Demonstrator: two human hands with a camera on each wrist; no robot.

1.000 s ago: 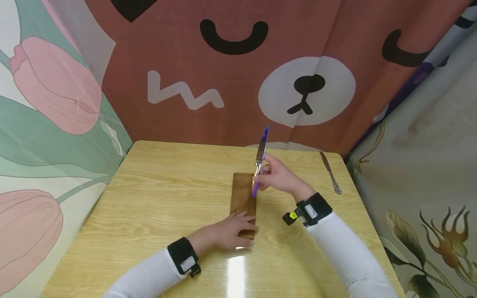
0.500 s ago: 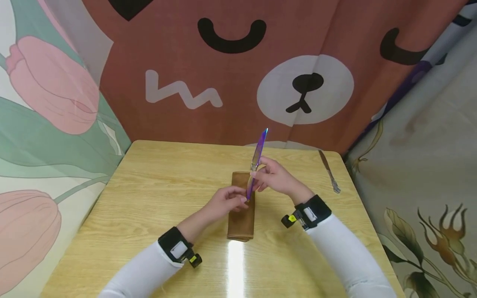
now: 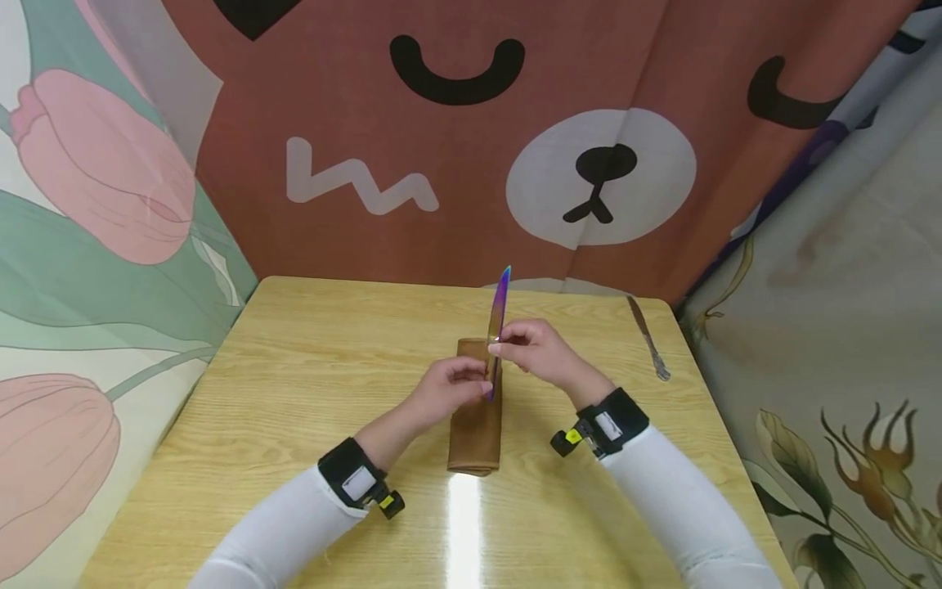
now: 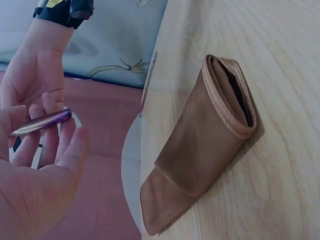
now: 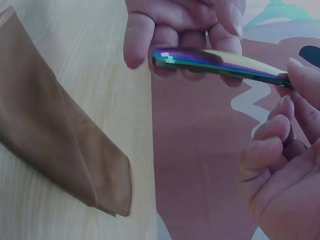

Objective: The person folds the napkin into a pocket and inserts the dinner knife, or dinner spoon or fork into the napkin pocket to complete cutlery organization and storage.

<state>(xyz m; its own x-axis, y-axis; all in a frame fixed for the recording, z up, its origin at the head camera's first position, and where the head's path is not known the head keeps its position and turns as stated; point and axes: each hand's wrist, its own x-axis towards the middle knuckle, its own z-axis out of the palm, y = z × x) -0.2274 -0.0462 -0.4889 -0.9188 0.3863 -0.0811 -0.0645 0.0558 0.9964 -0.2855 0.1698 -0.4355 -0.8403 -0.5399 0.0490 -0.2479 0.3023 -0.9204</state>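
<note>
A table knife (image 3: 497, 303) with a rainbow-purple sheen stands nearly upright over the table, blade up. My right hand (image 3: 540, 356) pinches it where blade and handle meet, between thumb and fingers. The fingers of my left hand (image 3: 445, 388) lie behind the lower handle (image 5: 200, 59), which rests across them. In the right wrist view my left thumb is lifted a little off the handle. Directly below both hands a folded brown cloth (image 3: 474, 442) lies lengthwise, its layered, stitched end toward me; it also shows as a flat folded strip (image 4: 195, 130) in the left wrist view.
A second knife (image 3: 648, 337), with an ornate handle, lies near the right back edge of the wood-grain table (image 3: 331, 352). Printed curtains (image 3: 353, 229) hang right behind the table and along both sides.
My left hand has lifted from the near end of the cloth up to the knife's handle. The knife has shifted slightly left and lower, and my right fingers now pinch it nearer the blade.
</note>
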